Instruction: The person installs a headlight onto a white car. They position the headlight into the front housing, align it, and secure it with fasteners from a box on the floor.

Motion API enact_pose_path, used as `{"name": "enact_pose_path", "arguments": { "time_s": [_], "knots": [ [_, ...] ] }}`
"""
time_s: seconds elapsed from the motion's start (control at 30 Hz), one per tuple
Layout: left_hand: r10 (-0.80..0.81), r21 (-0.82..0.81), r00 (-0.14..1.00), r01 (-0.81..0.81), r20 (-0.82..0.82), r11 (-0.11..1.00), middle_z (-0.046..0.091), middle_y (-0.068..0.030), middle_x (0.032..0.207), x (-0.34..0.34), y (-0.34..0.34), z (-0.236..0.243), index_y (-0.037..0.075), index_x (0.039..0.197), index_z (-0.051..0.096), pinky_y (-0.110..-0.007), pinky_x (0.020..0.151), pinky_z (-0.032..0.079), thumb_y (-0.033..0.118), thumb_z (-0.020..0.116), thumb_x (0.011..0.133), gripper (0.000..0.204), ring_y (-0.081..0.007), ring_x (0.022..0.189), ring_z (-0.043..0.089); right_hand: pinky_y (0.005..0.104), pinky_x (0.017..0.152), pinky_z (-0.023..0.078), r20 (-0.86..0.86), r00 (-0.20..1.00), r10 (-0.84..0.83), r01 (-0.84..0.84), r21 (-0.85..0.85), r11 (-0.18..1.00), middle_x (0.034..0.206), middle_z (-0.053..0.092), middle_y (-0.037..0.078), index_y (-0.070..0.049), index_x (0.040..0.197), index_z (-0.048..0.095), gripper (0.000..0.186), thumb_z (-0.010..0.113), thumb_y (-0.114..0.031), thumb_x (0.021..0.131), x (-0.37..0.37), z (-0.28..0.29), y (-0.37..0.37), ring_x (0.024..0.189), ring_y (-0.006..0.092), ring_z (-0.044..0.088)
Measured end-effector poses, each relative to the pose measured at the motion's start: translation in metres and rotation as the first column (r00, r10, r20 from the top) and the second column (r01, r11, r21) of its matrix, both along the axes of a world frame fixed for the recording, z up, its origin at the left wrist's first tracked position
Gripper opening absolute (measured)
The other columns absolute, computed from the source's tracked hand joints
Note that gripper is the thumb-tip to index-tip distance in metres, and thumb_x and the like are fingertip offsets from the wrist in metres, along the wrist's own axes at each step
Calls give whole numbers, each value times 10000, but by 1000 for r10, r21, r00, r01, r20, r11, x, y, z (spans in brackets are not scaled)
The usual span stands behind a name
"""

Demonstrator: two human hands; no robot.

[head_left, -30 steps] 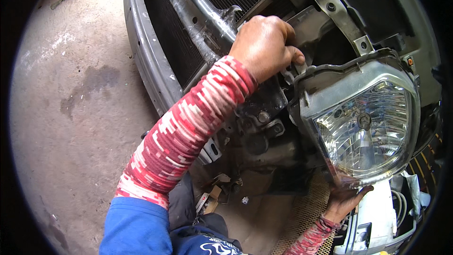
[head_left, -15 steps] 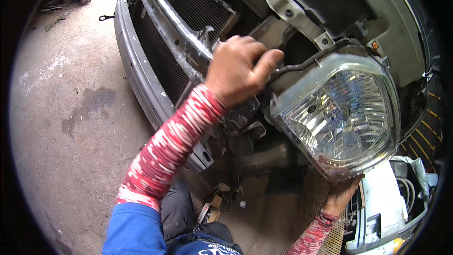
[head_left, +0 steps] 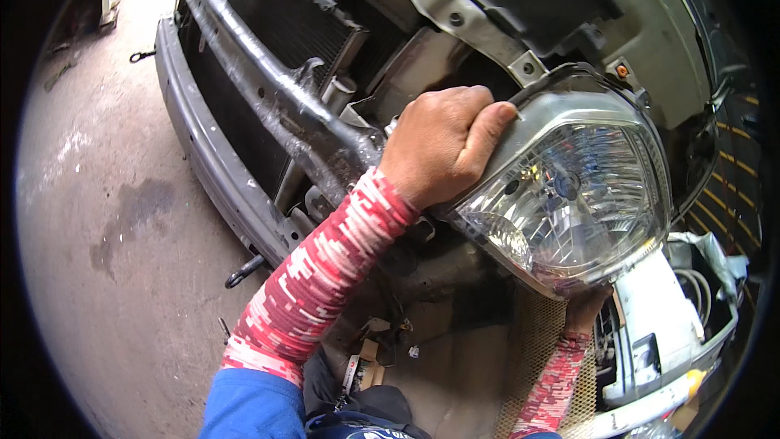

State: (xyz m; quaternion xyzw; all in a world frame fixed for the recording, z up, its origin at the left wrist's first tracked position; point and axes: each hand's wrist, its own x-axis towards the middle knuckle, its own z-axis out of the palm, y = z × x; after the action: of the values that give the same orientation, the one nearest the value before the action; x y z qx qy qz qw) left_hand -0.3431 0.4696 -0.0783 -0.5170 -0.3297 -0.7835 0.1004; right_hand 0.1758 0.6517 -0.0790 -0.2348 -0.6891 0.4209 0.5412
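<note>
The bare left hand [head_left: 445, 145] bends its fingers at the upper left edge of the clear plastic, rounded-square headlight with a silvery faceted reflector [head_left: 581, 232], its thumb stretched toward the lamp's rim. The fingertips are hidden, so how firmly they close cannot be told. The bare right hand [head_left: 587, 310] is under the headlight's lower edge, its fingers mostly behind the housing; their spread cannot be told either. With one hand below and one at the top, the lamp looks carried from beneath and steadied from above, probably because it sits tilted at the vehicle's front corner.

Just above the headlight is a pale metal bracket with a square, holed tab [head_left: 528, 69]; this and the orange-centred fastener [head_left: 622, 71] by its upper right corner leave little room that way. Left of the lamp, past the left hand, runs a scuffed silver-grey metal crossbar [head_left: 264, 77], limiting sideways movement. Below and left of the headlight, a dark recess gives more room. Below the right hand are a tan perforated mesh sheet [head_left: 522, 362] and, to the lamp's lower right, a white moulded part [head_left: 650, 317]. Stained grey concrete floor [head_left: 89, 195] spreads far to its left.
</note>
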Motion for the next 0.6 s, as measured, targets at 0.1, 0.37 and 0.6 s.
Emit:
{"name": "enact_pose_path", "arguments": {
  "time_s": [0.1, 0.37, 0.6],
  "knots": [
    [20, 46, 1000, -20, 11, 999, 596, -180, 716, 5, -3, 1, 28, 770, 616, -475, 637, 482, 310, 553, 988, 362, -396, 699, 610, 502, 1168, 295, -22, 998, 51, -52, -44, 998, 1581, 333, 107, -103, 1563, 268, 888, 431, -724, 950, 12, -3, 11, 1429, 285, 348],
    [-27, 11, 999, 27, -33, 1000, 598, -213, 719, -5, -6, 4, 5, 747, 600, -487, 623, 461, 261, 596, 972, 340, -421, 686, 597, 459, 1117, 358, 27, 999, -18, 19, -11, 1000, 1513, 439, 98, -127, 1562, 295, 836, 522, -651, 952, -35, 19, -39, 1340, 267, 463],
    [-99, -7, 995, 99, 32, 995, 430, -100, 635, 4, -2, -2, -28, 811, 577, -326, 546, 361, 217, 502, 1058, 356, -153, 593, 379, 440, 1156, 329, 69, 966, -248, 210, 349, 913, 1570, 339, 91, -135, 1606, 159, 1046, 664, -653, 851, -80, 21, -68, 1428, 263, 356]
  ]
}}
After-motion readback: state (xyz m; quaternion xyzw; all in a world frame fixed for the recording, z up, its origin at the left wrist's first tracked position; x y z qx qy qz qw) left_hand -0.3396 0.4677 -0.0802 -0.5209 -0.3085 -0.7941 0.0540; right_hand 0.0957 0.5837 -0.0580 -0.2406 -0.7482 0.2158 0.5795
